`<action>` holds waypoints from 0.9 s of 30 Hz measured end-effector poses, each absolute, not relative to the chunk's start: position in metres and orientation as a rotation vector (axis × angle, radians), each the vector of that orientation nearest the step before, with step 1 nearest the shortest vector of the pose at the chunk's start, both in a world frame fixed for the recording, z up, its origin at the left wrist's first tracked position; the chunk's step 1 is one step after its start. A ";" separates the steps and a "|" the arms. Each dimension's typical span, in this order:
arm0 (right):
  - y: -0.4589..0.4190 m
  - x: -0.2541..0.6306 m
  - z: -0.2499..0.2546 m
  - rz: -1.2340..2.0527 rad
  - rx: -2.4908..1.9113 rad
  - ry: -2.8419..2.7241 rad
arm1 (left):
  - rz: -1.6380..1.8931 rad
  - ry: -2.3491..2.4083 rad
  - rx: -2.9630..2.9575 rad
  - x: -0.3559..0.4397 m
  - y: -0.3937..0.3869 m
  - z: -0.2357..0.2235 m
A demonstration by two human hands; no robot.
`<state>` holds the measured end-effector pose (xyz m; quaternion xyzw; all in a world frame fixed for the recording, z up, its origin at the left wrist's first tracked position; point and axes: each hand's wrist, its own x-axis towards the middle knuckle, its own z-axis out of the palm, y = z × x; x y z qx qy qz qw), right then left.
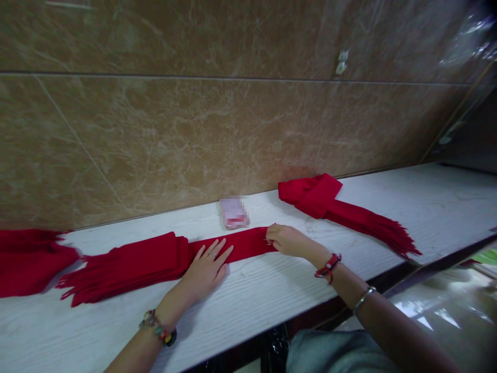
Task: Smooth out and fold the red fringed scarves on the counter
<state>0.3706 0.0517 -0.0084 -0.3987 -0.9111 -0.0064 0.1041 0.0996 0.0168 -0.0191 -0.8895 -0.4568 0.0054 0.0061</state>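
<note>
White tabletop (248, 305), red scarf (166, 259) lengthwise, fringe (81, 282) pointing left

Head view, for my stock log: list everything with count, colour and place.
Wall: 1, brown, behind
Table: 1, white, along wall
Scarves: 3, red, table's left, middle, right
Small item: 1, pale purple, blurred, near wall
Fitting: 1, white, on wall
Shiny surface: 1, pale, lower right
Panel: 1, dark, right edge
Patch: 1, green, right edge
Cloth: 1, grey, bottom
Bracelets: 3, multicoloured, red, silver, on arms
Ring: 1, silver, left hand
Left hand: 1, bare, on middle scarf
Right hand: 1, bare, gripping middle scarf's end
</note>
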 end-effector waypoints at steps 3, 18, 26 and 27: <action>0.053 0.393 -0.011 -0.142 -1.334 -2.704 | 0.013 -1.432 -2.779 0.100 0.016 -0.018; 0.086 0.356 0.011 -0.116 -0.941 -2.894 | -0.113 -1.456 -2.808 0.094 0.018 -0.025; 0.105 0.407 -0.001 -0.223 -1.091 -2.924 | -0.133 -1.419 -2.795 0.092 0.019 -0.023; 0.106 0.413 0.001 -0.232 -1.136 -2.898 | -0.154 -1.406 -2.796 0.091 0.019 -0.024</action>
